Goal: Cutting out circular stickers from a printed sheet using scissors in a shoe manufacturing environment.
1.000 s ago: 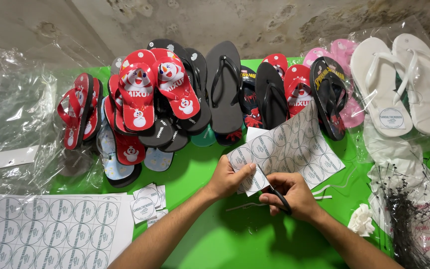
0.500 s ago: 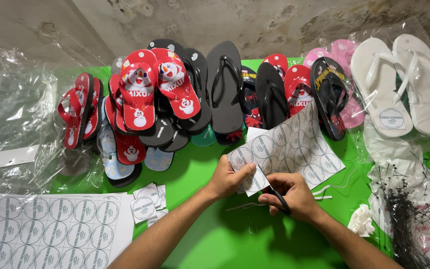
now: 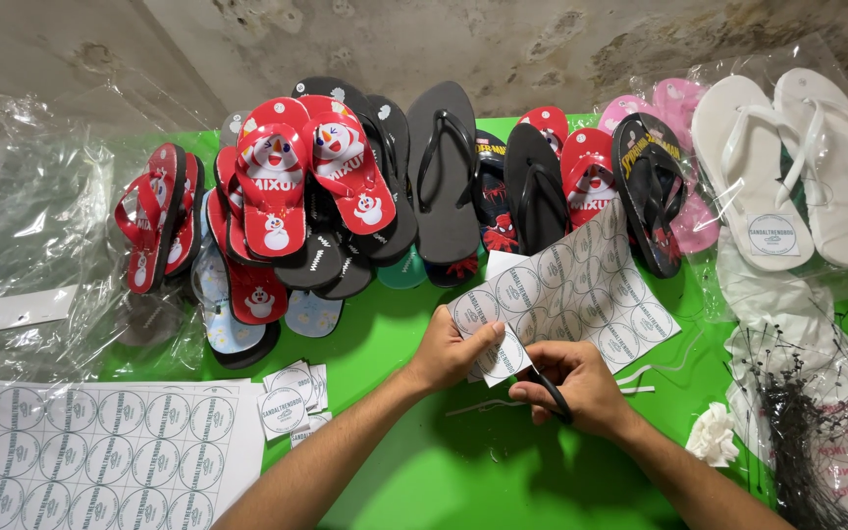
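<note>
Label sheet [image 3: 581, 290] over green table [image 3: 424, 471], thin, floppy paper; likely tears easily. Your left hand [image 3: 449, 351] pinches its near edge, fingers closed. Your right hand [image 3: 576, 388] wraps black scissors [image 3: 547, 393]. Pinch close beside cut line. Flip-flops [image 3: 444, 172] behind.

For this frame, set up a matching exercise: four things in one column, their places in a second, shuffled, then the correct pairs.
Things:
1. white flip-flops
2. uncut label sheet
3. scissors
4. partly cut label sheet

Places:
A. in the right hand
B. pinched by the left hand
C. far right, in clear plastic
D. near left corner of the green table

Pairs: 1-C, 2-D, 3-A, 4-B
</note>
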